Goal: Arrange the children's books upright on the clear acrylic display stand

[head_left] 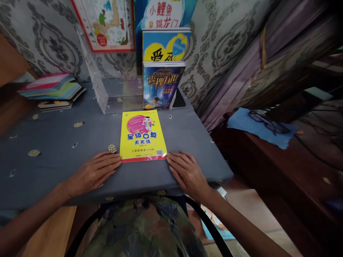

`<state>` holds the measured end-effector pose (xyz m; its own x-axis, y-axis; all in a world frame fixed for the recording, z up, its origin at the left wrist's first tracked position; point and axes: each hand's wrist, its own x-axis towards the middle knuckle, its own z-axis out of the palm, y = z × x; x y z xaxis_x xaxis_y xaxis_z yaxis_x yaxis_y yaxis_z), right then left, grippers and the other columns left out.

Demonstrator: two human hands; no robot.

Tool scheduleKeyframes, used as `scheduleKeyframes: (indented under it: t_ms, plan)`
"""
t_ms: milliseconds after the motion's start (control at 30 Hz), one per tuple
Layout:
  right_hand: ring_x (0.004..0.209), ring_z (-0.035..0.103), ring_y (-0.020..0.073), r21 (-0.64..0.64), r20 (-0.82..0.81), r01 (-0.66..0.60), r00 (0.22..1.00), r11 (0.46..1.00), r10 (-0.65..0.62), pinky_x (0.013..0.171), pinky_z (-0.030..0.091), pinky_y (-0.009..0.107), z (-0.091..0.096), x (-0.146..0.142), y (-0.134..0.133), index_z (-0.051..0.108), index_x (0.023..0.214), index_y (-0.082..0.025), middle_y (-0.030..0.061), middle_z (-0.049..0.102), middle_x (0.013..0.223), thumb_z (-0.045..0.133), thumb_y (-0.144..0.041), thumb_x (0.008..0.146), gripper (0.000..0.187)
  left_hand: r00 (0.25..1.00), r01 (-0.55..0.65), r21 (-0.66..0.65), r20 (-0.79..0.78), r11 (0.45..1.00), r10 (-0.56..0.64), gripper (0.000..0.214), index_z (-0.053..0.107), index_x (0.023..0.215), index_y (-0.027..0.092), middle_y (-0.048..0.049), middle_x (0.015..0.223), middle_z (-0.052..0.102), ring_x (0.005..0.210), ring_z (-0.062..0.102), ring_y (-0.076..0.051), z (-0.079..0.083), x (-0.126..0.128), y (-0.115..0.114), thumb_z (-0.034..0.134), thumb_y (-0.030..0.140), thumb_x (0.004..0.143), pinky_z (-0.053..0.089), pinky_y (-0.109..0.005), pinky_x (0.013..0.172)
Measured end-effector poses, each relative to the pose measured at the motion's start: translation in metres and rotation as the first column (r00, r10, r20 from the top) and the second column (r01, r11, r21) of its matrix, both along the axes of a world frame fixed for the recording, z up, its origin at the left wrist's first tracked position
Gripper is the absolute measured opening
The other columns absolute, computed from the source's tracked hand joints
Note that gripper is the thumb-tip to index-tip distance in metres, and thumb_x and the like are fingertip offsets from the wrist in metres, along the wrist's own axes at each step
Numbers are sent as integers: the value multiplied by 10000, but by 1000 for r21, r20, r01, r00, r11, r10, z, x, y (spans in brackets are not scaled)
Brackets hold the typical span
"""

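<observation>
A yellow workbook (142,142) with a pink circle and a cartoon child on its cover lies flat on the grey patterned tablecloth (61,142). My left hand (98,169) rests on the cloth with its fingers stretched out, fingertips at the workbook's lower left corner. At the lower right corner, my right hand (186,169) lies with fingers extended, their tips touching the book's edge. Neither hand grips the workbook. Behind it, a clear acrylic book stand (100,85) holds a dark blue book (162,85) on its right side.
Behind the dark blue book rise a blue-and-yellow book (166,44) and another blue book (167,12). A red-bordered picture book (109,25) stands upper left. A stack of books (52,87) lies at the table's left. Glasses (268,123) rest on a blue cloth (241,123) at right.
</observation>
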<state>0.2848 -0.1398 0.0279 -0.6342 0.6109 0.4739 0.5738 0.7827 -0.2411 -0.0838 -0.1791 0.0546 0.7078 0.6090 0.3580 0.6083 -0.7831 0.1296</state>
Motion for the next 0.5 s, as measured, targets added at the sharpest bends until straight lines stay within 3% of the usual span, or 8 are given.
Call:
scheduleKeyframes:
  t_ms: [267, 500]
  plan:
    - [1164, 629, 247, 16, 6, -4, 1000, 1000, 4, 996, 482, 484, -1, 0, 0, 625, 1292, -165, 110, 714, 1228, 459, -193, 1005, 333, 996, 67, 19, -59, 998, -66, 509, 420, 1485, 236, -47, 1324, 667, 1229, 609, -178, 4, 10, 11, 456, 140, 986, 478, -392, 1072]
    - [1175, 621, 241, 14, 17, -1, 1000, 1000, 1, 1009, 482, 488, 0, 0, -1, 623, 1300, -155, 105, 707, 1243, 463, -171, 994, 346, 985, 134, 9, -109, 991, -132, 495, 408, 1491, 228, -64, 1314, 672, 1205, 622, -195, 8, 40, 23, 438, 160, 1002, 489, -405, 1035]
